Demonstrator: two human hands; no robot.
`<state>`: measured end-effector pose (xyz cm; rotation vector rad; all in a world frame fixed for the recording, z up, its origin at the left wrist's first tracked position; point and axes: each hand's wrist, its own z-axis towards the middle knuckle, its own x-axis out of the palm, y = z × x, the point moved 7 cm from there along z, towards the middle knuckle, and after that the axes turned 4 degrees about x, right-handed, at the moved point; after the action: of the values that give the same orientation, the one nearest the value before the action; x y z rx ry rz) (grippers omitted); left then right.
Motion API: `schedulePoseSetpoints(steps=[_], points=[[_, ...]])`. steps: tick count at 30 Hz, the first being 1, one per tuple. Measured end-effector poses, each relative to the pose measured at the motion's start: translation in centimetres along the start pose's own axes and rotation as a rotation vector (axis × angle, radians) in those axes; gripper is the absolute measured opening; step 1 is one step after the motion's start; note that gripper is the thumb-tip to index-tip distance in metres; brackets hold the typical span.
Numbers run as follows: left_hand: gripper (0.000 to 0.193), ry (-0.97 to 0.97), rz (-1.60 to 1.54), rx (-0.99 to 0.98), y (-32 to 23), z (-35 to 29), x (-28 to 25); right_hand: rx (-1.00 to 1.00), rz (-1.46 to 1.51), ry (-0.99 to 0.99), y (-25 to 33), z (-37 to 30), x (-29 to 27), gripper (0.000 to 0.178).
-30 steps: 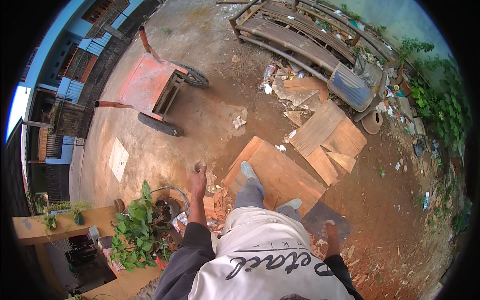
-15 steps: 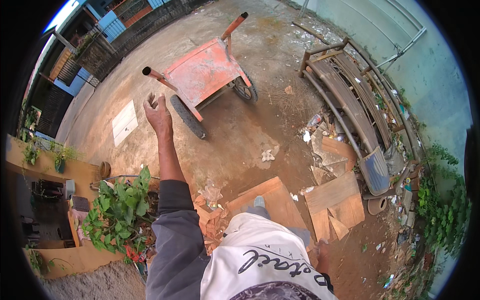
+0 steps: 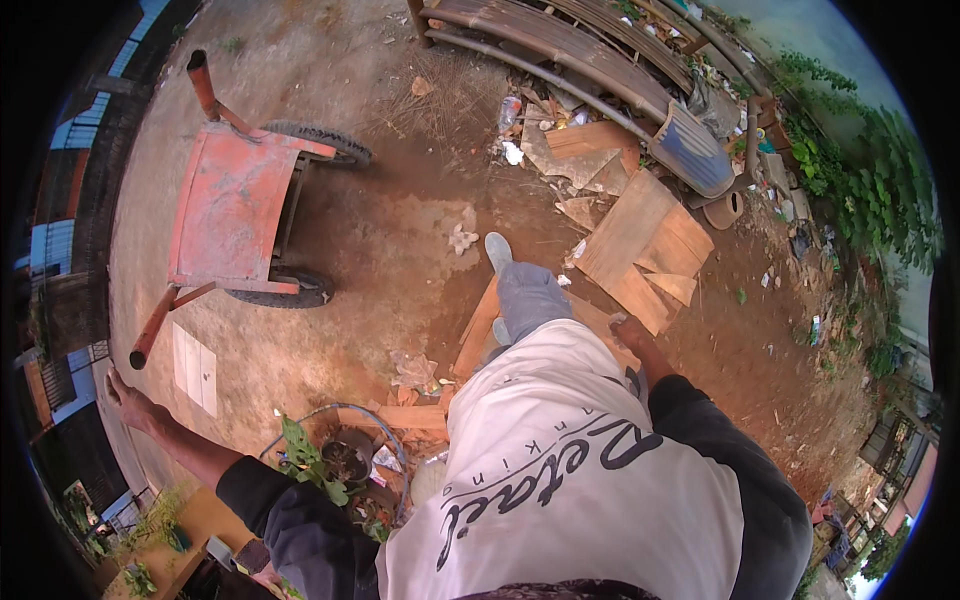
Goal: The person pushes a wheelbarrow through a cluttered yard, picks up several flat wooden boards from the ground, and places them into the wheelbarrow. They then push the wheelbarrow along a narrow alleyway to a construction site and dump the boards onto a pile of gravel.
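Observation:
My left hand (image 3: pixel 137 402) reaches out to the left, with its fingers apart and nothing in them. Nearest to it is the lower handle of a worn red two-wheeled handcart (image 3: pixel 228 205); a small gap shows between them. The cart's two tube handles have dark open ends, and its black tyres rest on the ground. My right hand (image 3: pixel 632 333) hangs low beside my body, its fingers loosely bent and apparently holding nothing. Behind it in the picture lie brown flat sheets (image 3: pixel 640 250), torn and overlapping, on the dirt.
A slatted bench (image 3: pixel 560 50) stands at the far right, with a blue-grey worn panel (image 3: pixel 692 150) at its end and litter around it. A pale flat board (image 3: pixel 195 368) lies beside the cart. Near my left arm are a potted plant (image 3: pixel 345 455) and a hose (image 3: pixel 385 425).
My view has turned to the right, so the cart now appears farther left. One foot has stepped forward off the brown sheet. My left arm now stretches out to the left.

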<state>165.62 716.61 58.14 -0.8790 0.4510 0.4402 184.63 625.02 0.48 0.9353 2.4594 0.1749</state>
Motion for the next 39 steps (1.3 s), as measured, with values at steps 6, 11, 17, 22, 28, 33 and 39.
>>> schedulePoseSetpoints(steps=[6,11,17,22,28,33,39], points=[[0.058,0.133,-0.117,-0.210,3.7,2.2,3.8,-0.088,-0.156,-0.029,9.6,9.1,-1.2,0.032],[0.038,0.007,-0.004,-0.127,2.4,1.2,6.9,-0.469,-0.069,-0.002,31.3,12.3,-5.3,0.027],[0.038,-0.056,0.186,-0.223,0.2,1.3,7.5,-0.467,-0.032,0.077,50.2,16.9,-5.4,0.023],[0.036,-0.136,0.101,-0.278,0.6,1.2,7.2,-0.622,-0.175,0.167,57.8,16.5,1.5,0.020],[0.031,-0.082,-0.021,-0.389,1.2,3.2,5.5,-0.342,-0.449,0.326,55.0,16.6,10.5,0.034],[0.025,-0.155,-0.062,-0.399,1.8,2.2,5.6,-0.562,-0.702,0.263,60.2,13.5,19.0,0.027],[0.021,-0.259,-0.195,-0.357,2.1,1.9,5.8,-0.982,-0.230,0.489,87.2,-12.8,35.1,0.025]])
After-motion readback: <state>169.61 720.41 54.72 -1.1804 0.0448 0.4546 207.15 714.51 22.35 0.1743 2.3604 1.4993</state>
